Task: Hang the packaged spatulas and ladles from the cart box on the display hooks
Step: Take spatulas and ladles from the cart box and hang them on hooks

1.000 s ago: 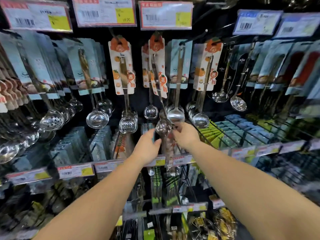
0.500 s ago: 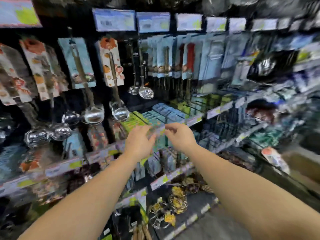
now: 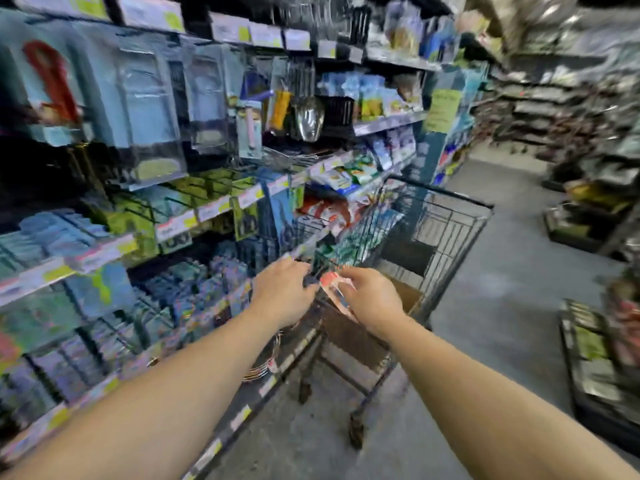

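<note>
Blurred throughout. Both hands reached out over the near end of the cart (image 3: 446, 216), a dark wire basket on wheels parked just beside the shelves (image 3: 180, 223). Inside the cart, a brown box (image 3: 405, 299) against the near wall, its contents hidden behind the hands and wrists. Right hand (image 3: 372, 299) curled round the top of a red-and-white package (image 3: 329, 282), pinched at the upper edge above the box; utensil type not readable. Left hand (image 3: 282, 289) just beside it, fingers bent toward the same package, touching or nearly so; cannot tell whether gripping. Farther end of the cart basket showing only mesh and a dark panel. On the shelves, rows of hanging blue and green packs with white and yellow price tags along the rails; higher up, a shiny metal scoop (image 3: 308, 119) hanging among carded tools. Grey floor (image 3: 502, 306) to the right, more stocked racks across the aisle.
</note>
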Demonstrator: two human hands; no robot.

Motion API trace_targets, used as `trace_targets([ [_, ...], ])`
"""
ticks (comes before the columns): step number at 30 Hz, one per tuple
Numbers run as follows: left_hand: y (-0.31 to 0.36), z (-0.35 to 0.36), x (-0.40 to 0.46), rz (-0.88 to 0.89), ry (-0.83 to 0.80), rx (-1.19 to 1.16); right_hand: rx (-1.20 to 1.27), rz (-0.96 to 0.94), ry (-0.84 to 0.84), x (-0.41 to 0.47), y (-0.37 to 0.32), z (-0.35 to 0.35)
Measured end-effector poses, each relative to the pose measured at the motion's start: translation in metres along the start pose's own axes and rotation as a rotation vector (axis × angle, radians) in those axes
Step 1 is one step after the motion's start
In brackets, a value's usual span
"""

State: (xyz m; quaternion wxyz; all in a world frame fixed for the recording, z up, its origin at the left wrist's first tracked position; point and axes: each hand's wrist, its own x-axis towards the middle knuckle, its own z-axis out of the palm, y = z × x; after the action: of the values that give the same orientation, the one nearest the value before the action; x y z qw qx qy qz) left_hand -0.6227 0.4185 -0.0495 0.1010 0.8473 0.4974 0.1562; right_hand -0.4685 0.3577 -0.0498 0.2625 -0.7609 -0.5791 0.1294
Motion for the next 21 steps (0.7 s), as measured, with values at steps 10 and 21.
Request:
trace_targets([
  [10, 0.060, 0.118, 0.157, 0.185, -0.154, 0.095, -0.059, 0.201, 0.035, 0.113, 0.140, -0.015],
  [21, 0.054, 0.211, 0.318, 0.103, -0.310, 0.114, -0.146, 0.264, -0.162, 0.277, 0.253, 0.018],
])
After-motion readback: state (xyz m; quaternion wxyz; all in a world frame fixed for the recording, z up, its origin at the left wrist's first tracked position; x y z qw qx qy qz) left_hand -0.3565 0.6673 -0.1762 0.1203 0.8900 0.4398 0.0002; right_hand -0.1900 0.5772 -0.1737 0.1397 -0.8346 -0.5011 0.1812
